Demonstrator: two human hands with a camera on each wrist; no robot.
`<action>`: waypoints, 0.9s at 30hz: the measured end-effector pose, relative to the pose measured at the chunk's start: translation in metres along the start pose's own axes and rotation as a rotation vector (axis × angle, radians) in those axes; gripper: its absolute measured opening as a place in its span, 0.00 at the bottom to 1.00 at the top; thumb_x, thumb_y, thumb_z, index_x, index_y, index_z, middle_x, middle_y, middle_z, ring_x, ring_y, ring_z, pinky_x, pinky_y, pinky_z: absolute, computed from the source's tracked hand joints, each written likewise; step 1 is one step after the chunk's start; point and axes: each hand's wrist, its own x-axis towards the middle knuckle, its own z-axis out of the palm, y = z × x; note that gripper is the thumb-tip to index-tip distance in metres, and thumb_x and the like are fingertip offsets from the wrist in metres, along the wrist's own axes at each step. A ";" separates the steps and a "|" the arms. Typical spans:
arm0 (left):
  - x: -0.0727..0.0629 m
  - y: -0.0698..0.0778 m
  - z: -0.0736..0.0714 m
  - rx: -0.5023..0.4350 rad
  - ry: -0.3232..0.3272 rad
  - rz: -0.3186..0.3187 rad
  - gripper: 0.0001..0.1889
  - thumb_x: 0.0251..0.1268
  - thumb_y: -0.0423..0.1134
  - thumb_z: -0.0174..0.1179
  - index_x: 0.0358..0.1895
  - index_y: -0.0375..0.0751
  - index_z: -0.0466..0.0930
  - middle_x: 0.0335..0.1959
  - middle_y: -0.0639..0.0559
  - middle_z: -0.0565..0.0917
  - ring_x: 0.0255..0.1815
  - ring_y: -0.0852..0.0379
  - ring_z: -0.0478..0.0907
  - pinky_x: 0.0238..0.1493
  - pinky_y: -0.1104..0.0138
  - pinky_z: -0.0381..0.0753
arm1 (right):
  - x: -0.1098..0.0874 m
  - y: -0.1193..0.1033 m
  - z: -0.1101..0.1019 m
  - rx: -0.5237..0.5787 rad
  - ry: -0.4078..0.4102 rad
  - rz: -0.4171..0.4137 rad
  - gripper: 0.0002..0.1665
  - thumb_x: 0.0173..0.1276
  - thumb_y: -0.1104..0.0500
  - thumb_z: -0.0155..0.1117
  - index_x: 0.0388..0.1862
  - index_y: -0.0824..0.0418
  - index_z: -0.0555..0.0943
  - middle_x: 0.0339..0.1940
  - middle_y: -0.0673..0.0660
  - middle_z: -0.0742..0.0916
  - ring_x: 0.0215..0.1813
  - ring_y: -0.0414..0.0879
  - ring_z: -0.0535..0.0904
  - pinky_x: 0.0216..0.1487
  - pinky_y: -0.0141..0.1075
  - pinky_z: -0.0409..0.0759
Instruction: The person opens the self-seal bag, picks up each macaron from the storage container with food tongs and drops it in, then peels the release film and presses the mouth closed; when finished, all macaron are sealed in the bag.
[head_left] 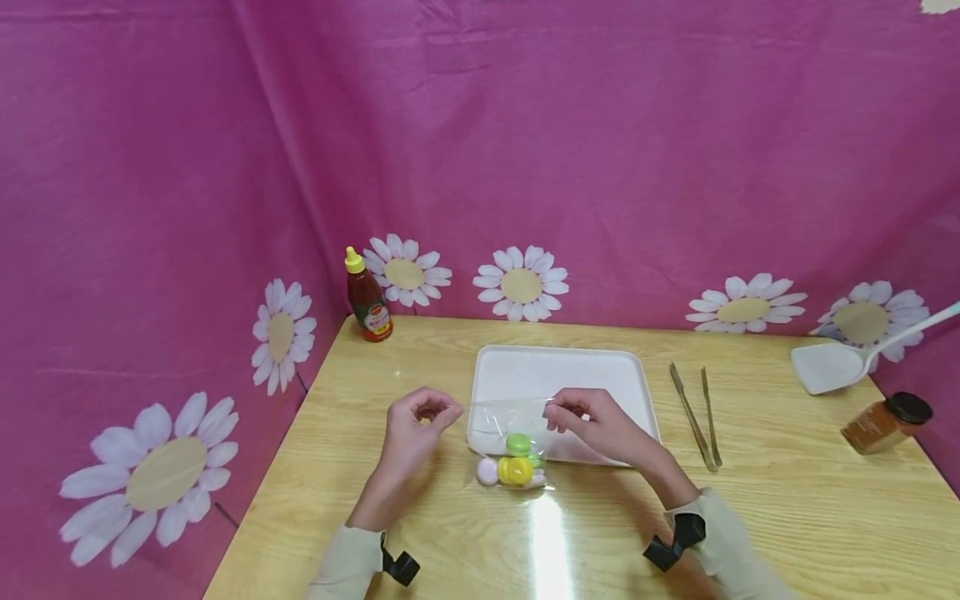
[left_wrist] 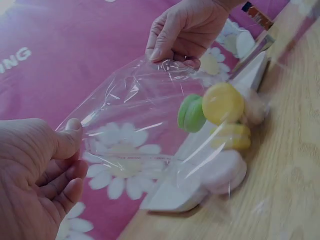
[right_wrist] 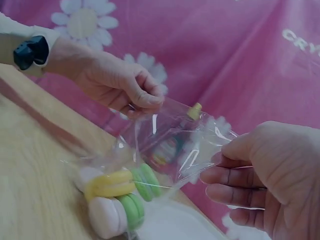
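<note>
Between both hands hangs a clear plastic bag [left_wrist: 130, 100] holding several macarons in green, yellow and pale pink. My left hand [head_left: 420, 429] pinches one upper corner between thumb and index finger. At the other upper corner, my right hand [head_left: 592, 421] pinches the film the same way. A green macaron [left_wrist: 191, 113], a yellow macaron [left_wrist: 223, 103] and a pale pink macaron [right_wrist: 107, 217] are bunched at the bottom of the bag. In the head view the bag overlaps the near left part of a white tray [head_left: 555, 371].
A sauce bottle [head_left: 369, 300] with a yellow cap stands at the back left. Right of the tray lie metal tongs [head_left: 697, 421]. Farther right are a white spatula [head_left: 828, 367] and a dark-lidded jar [head_left: 885, 423]. Pink flowered cloth [head_left: 600, 150] borders the wooden table [head_left: 787, 533].
</note>
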 end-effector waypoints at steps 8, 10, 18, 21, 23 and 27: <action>-0.020 0.010 -0.056 0.066 0.081 0.064 0.04 0.62 0.29 0.74 0.34 0.38 0.87 0.32 0.48 0.86 0.34 0.59 0.78 0.38 0.72 0.76 | 0.021 -0.028 0.036 0.003 -0.133 -0.064 0.11 0.81 0.55 0.62 0.40 0.56 0.88 0.34 0.56 0.90 0.34 0.56 0.84 0.36 0.33 0.80; -0.024 0.011 -0.070 0.078 0.101 0.072 0.05 0.62 0.29 0.73 0.35 0.39 0.86 0.32 0.47 0.86 0.35 0.60 0.78 0.38 0.72 0.76 | 0.029 -0.035 0.046 0.019 -0.168 -0.079 0.12 0.80 0.55 0.62 0.41 0.57 0.89 0.34 0.56 0.91 0.34 0.58 0.84 0.36 0.33 0.81; -0.031 0.010 -0.123 0.141 0.184 0.094 0.04 0.63 0.24 0.70 0.37 0.33 0.86 0.33 0.43 0.86 0.35 0.64 0.79 0.39 0.75 0.76 | 0.068 -0.050 0.096 0.107 -0.240 -0.120 0.14 0.81 0.55 0.61 0.37 0.60 0.88 0.31 0.55 0.90 0.34 0.56 0.85 0.29 0.29 0.73; -0.024 0.007 -0.140 0.183 0.199 0.073 0.02 0.65 0.25 0.70 0.37 0.32 0.86 0.32 0.41 0.86 0.32 0.65 0.78 0.36 0.75 0.75 | 0.086 -0.049 0.113 0.139 -0.209 -0.088 0.15 0.81 0.56 0.60 0.36 0.62 0.87 0.32 0.61 0.90 0.33 0.56 0.85 0.29 0.29 0.72; -0.013 0.002 -0.148 0.225 0.199 0.039 0.02 0.65 0.27 0.71 0.37 0.31 0.87 0.32 0.39 0.87 0.30 0.65 0.78 0.34 0.76 0.75 | 0.100 -0.046 0.122 0.162 -0.159 -0.055 0.15 0.80 0.59 0.59 0.35 0.64 0.87 0.31 0.64 0.89 0.32 0.55 0.84 0.28 0.30 0.71; 0.016 -0.015 -0.157 0.287 0.171 -0.067 0.05 0.66 0.29 0.71 0.39 0.29 0.87 0.33 0.38 0.87 0.30 0.66 0.77 0.34 0.76 0.75 | 0.129 -0.033 0.134 0.099 -0.071 0.008 0.15 0.77 0.62 0.58 0.36 0.69 0.87 0.28 0.64 0.88 0.27 0.45 0.75 0.26 0.29 0.65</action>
